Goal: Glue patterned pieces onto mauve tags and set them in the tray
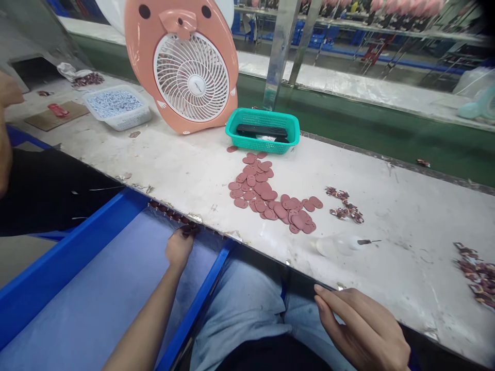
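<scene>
My left hand [180, 248] reaches under the table's front edge with its fingers closed on a small dark brown piece [189, 230]. Similar dark pieces line the table edge [168, 212] beside it, above the blue-framed tray [127, 288]. Over my lap, my right hand [363, 327] has thumb and forefinger pinched together; anything between them is too small to make out. A translucent bottle with a needle tip [340, 245] lies on the table near this hand. Flat reddish-brown oval pieces [266, 190] lie scattered in the middle.
A green basket [263, 147] holding a black object stands behind the ovals, beside an orange fan [185, 77]. Further left is a white basket [127, 121] of small pale pieces. Dark bundles [346, 206] lie to the right. Another person's arm [5, 118] shows at far left.
</scene>
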Motion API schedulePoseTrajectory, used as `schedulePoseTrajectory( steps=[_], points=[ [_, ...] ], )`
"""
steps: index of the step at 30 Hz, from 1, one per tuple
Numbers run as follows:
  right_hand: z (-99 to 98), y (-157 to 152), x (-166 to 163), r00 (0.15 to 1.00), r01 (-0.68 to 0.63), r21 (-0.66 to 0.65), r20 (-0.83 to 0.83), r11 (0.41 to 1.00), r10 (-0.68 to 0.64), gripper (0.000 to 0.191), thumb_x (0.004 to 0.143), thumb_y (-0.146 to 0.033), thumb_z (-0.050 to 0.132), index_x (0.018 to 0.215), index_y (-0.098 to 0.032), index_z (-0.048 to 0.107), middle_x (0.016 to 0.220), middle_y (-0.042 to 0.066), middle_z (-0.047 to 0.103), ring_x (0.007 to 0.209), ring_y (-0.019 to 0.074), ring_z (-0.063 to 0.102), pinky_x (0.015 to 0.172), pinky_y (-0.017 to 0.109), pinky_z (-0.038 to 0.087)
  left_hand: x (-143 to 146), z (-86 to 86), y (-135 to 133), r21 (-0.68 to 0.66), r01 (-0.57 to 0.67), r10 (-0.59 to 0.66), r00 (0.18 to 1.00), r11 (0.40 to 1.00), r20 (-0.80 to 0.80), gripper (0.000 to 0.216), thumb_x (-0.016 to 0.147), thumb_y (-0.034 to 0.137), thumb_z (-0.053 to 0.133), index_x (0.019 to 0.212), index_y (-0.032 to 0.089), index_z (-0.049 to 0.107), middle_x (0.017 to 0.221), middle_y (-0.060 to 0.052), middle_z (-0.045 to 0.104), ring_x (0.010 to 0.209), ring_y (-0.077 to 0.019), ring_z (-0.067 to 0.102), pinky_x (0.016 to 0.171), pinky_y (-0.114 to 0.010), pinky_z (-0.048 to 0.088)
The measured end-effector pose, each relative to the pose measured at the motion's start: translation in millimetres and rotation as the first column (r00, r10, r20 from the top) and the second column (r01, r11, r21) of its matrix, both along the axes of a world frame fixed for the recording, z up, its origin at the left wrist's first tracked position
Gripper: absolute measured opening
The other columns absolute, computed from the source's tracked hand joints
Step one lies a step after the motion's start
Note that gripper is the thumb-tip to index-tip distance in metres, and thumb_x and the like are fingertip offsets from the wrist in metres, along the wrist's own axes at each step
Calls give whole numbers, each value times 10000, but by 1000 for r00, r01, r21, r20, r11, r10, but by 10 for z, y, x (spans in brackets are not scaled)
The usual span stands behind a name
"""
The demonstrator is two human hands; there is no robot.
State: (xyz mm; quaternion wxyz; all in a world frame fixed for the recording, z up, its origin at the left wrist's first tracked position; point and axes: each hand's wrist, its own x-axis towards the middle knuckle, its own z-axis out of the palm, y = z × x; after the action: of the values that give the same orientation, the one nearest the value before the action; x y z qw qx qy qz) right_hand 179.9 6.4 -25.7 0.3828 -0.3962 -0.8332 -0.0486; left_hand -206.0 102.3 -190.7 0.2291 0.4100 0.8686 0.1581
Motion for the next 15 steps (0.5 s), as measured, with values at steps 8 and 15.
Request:
schedulePoseTrajectory(
  steps=[8,15],
  points=[
    [-6,-3,59,1000,5,3,25,1000,-5,268,781,32,725,1013,-97,690,703,39,709,552,127,630,551,267,512,65,-26,-41,14,23,-23,1000,1000,13,341,933,403,610,1189,179,628,1169,-93,663,993,-242,658,845,-455,557],
    [-16,-19,75,1000,15,19,18,1000,-15,288,780,32,730,1026,-113,687,683,27,697,551,126,623,547,267,518,5,-47,6,-9,12,-12,1000,1000,10,343,932,418,608,1181,185,635,1152,-89,670,992,-242,659,848,-454,554]
  ],
)
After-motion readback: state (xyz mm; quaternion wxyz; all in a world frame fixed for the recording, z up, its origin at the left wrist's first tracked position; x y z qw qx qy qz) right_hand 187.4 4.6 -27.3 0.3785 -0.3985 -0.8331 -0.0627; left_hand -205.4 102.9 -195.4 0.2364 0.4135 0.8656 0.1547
